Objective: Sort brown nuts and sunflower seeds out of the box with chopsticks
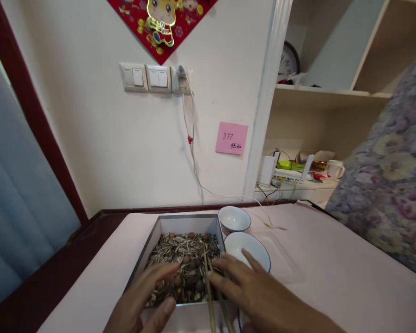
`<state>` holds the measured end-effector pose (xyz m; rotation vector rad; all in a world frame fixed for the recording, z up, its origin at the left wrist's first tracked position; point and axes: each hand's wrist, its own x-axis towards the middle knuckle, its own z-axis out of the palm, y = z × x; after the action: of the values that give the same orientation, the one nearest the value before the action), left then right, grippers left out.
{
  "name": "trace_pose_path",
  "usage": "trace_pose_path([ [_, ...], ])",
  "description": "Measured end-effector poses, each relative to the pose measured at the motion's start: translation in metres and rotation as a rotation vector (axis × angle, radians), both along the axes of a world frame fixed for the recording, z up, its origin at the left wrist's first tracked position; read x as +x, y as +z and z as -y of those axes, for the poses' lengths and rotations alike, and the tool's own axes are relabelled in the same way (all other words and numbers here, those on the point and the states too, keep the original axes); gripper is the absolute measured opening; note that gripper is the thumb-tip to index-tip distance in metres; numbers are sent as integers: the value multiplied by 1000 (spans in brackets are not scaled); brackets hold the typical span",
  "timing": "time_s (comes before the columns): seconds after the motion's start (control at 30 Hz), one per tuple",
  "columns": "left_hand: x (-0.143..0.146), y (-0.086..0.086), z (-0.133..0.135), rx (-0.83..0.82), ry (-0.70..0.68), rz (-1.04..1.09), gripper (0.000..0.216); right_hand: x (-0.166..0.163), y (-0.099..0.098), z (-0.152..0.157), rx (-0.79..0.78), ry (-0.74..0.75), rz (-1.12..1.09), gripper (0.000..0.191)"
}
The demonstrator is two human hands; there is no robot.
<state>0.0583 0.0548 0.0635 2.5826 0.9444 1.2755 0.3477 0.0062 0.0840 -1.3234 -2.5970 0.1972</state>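
A person's two bare hands work over a shallow grey tray (pixel 152 245) set on a pink-covered bench (pixel 333 277), the tray filled with striped sunflower seeds (pixel 180 252) mixed with round brown nuts (pixel 190 266). The left hand (pixel 143 300) reaches in from the near edge, fingers spread loose and resting on the heap at the tray's front left corner, its grip apart and closed on nothing. The right hand (pixel 249 289) lies just beside it, fingers splayed flat across the tray's right wall, its grip likewise apart; the fingertips touch a pair of wooden chopsticks (pixel 208 286) that lie lengthwise on the seeds and run out over the near rim toward the viewer. Whether the fingers press the sticks or merely brush them cannot be told. Two white bowls with blue rims stand just right of the tray: the far bowl (pixel 234 218) by its back corner, the near bowl (pixel 247 247) partly hidden under the right hand. On the wall behind hang a row of light switches (pixel 147 77), a plugged-in white cable (pixel 192 152), a pink sticky note (pixel 231 138) and a red paper decoration (pixel 161 23). Shelves (pixel 319 92) with clutter stand at right.
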Motion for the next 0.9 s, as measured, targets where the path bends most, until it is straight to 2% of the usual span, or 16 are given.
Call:
trace_pose_path([
  [0.03,5,15,-2,-62,-53,49,27,7,14,7,40,-28,-64,79],
  [0.07,11,32,-2,-147,-120,72,23,13,29,15,104,-67,-176,63],
  [0.13,27,71,1,-234,-203,162,36,21,58,29,283,-161,-506,16],
  [0.23,58,127,9,-218,-268,282,72,25,88,33,478,-253,-845,66],
  [0.3,84,153,8,-204,-319,322,83,23,97,18,502,-345,-957,79],
  [0.33,97,160,3,-222,-321,338,86,22,100,5,462,-386,-1003,81],
  [0.4,126,164,-20,-312,-320,370,92,24,102,-28,358,-404,-1052,85],
  [0.43,139,161,-36,-399,-305,342,93,26,102,-46,259,-446,-1116,87],
  [0.5,161,149,-72,-639,-195,214,96,34,101,-78,154,-499,-1132,88],
  [0.6,177,129,-113,-766,-116,159,96,47,95,-108,37,-541,-1137,89],
  [0.7,180,118,-127,-810,-94,156,95,55,88,-115,-26,-550,-1144,88],
  [0.9,176,116,-129,-829,-86,147,96,52,83,-111,-34,-577,-1159,89],
])
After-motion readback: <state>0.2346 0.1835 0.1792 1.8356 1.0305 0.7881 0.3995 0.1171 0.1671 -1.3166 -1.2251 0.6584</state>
